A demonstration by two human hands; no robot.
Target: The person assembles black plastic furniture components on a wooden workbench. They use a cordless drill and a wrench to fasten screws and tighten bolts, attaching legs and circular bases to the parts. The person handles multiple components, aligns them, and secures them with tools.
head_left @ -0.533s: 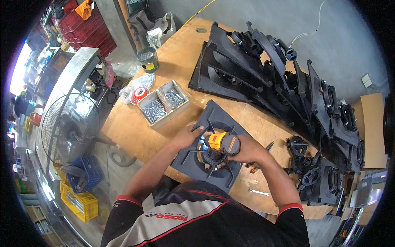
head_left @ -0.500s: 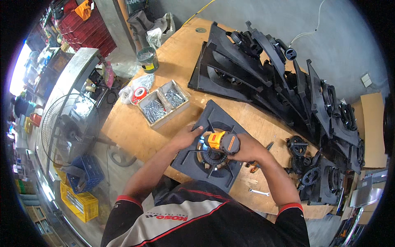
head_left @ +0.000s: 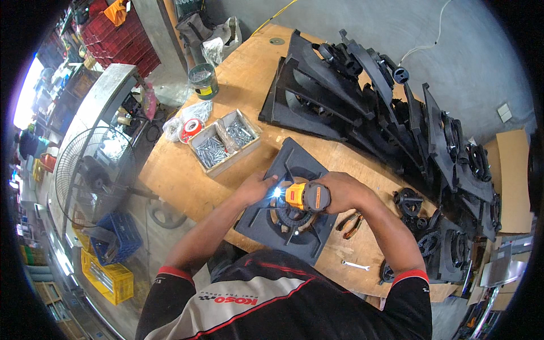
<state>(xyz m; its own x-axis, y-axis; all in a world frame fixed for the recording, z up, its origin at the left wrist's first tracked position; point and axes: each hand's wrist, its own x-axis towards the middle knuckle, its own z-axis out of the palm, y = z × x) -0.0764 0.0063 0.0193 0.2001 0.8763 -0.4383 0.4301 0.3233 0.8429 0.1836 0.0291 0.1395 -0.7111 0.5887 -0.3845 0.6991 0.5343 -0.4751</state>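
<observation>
The right hand (head_left: 343, 191) is wrapped tight around an orange and black power driver (head_left: 306, 196), its work light glaring at the nose, and the tool lies almost level, pointing toward the left hand (head_left: 258, 187). That left hand rests on the black square frame (head_left: 286, 204), fingers curled in close by the tool's tip; whether it pinches a screw there I cannot tell, the glare hides it. The frame sits flat on the wooden table (head_left: 249, 73), just in front of the person, with a round ring part at its centre under the driver. To do this well, I'd say keep the bit in line with the fastener, press the frame down firmly so it does not spin, and hold the fingers clear of the tip. A cardboard box of screws (head_left: 224, 143) waits near the left arm, pliers (head_left: 350, 222) lie just right of the frame, a small wrench (head_left: 355, 264) near the table edge, and a stack of black frames (head_left: 362, 96) stands beyond.
</observation>
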